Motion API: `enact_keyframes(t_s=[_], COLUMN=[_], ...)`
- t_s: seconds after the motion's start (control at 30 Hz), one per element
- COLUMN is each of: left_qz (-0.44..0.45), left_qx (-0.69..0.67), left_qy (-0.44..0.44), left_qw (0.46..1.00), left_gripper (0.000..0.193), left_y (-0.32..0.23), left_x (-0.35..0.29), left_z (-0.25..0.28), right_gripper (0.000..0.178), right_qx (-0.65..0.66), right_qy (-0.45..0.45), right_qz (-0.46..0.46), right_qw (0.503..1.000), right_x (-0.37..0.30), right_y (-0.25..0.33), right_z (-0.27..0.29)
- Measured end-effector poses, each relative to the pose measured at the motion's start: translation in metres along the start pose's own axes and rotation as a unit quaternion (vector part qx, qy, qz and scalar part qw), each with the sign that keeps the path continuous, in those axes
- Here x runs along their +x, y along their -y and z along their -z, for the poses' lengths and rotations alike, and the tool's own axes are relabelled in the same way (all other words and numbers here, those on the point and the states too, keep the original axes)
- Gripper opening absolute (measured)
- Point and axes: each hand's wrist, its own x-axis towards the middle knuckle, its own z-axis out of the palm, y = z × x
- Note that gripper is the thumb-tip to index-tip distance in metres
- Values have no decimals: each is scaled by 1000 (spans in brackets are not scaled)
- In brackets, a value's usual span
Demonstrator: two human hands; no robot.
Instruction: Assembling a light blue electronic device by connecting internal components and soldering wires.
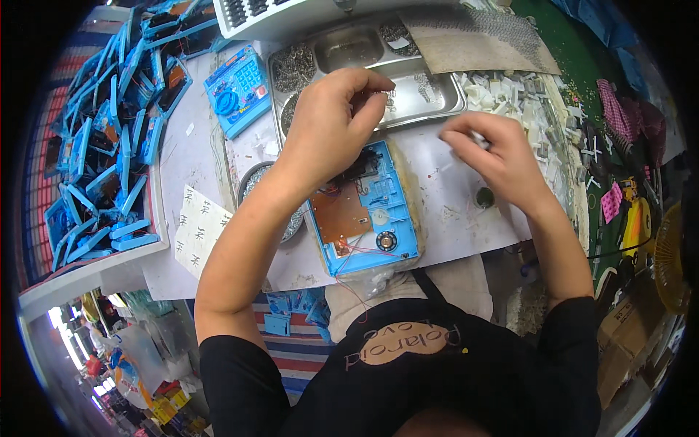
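My left hand (338,116) is over the divided metal tray (437,109), its thumb and forefinger curled together at a small shiny metal piece (392,96) that looks like a spring. To the right, my right hand (499,153) is raised above the table with its fingers closed; a whitish bit shows between them, too blurred to name. Below both hands lies an opened blue plastic toy housing (393,207), its inside facing up. It holds a brown circuit board (338,216), a round speaker (386,241) and thin wires. My left wrist hides part of its upper left.
Many blue housings (120,146) are piled at the left. One finished-looking blue keypad unit (239,91) lies beside the tray. White plastic parts (502,98) are heaped at the right. A round bowl (293,224) of small metal parts sits under my left forearm, near a marked paper (196,226).
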Motion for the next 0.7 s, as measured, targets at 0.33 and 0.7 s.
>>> enact_keyframes(t_s=[0.33, 0.7], left_qz=[-167, 240], left_qx=[158, -103], left_qy=[-71, 127], left_qw=[971, 957], left_gripper=[18, 63], left_y=[0, 10], left_x=[5, 29], left_z=[-6, -3], right_gripper=[25, 12], right_qx=[36, -308], right_qy=[36, -129], right_qz=[31, 366], right_qw=[998, 869], right_x=[61, 69], right_y=[-7, -14], right_z=[-25, -22])
